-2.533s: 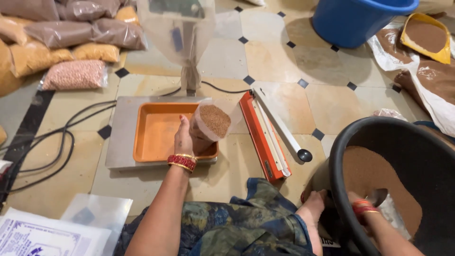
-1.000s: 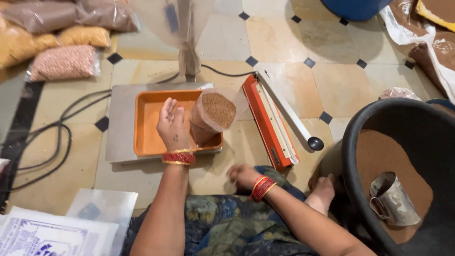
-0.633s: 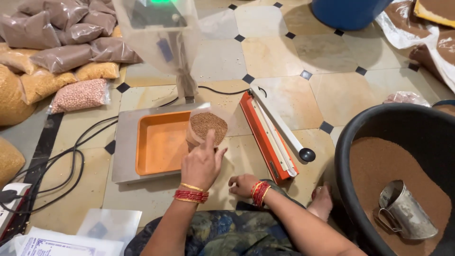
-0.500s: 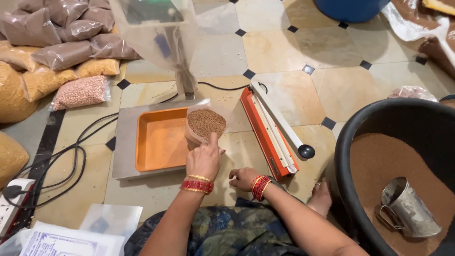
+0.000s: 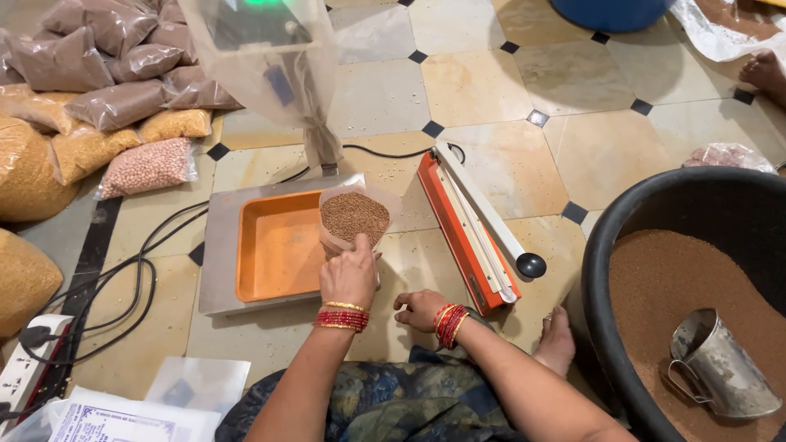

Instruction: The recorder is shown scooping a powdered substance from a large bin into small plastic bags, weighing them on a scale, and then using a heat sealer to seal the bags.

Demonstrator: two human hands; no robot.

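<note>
While the black tub of brown grain sits right of the scale, a metal scoop lies in its grain. The scale's orange tray carries an open bag of brown seeds at its right edge, probably for weighing. The left hand wraps the bag's near side, fingers closed on it, keeping it upright. The right hand rests loosely curled and empty on the floor beside the scale.

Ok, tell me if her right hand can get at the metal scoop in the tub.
Probably yes. The right hand rests empty on the floor, and the metal scoop lies uncovered on the grain in the open black tub, with nothing between them.
</note>
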